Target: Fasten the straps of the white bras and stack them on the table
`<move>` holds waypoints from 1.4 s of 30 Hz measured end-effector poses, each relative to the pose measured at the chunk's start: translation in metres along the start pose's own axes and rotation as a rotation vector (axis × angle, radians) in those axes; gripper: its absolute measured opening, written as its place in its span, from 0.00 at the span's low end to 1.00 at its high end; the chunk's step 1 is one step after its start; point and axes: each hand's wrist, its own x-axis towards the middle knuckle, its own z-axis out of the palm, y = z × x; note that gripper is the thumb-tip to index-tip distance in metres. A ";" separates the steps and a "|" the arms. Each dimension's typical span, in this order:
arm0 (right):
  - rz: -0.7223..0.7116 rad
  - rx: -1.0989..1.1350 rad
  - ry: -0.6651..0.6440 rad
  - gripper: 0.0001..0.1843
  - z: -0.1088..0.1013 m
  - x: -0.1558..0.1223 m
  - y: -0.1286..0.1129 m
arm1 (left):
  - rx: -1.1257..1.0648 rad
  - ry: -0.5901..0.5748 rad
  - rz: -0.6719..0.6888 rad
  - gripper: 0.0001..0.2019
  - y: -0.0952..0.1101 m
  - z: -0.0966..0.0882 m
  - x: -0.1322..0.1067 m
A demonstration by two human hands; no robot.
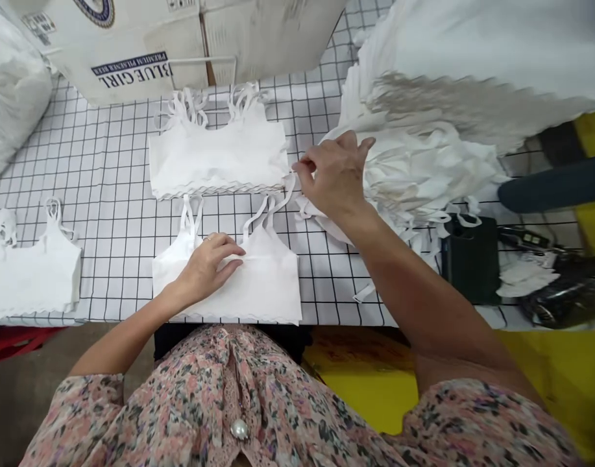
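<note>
A white strappy bra top (272, 285) lies flat at the table's front edge, its straps pointing away from me. My left hand (210, 264) rests on its middle, fingers stretched out with the thumb a little apart. My right hand (333, 170) is raised at the upper right of this top, thumb and forefinger pinched on its right strap, which is pulled up toward them. Just behind is a neat stack of white bra tops (219, 155) with straps bunched at the top. To the right of my right hand spreads a loose heap of white bra tops (424, 168).
Another small pile of white tops (34, 272) lies at the left. A cardboard box (132, 39) stands at the back, beside a white bag (12, 97). On the right are a large white fabric stack (486, 52), a dark phone-like case (472, 263) and a black plastic bag (570, 292).
</note>
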 end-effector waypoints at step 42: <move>-0.272 0.426 -0.765 0.29 -0.017 0.010 -0.015 | -0.599 -0.001 -0.513 0.08 -0.012 0.040 0.107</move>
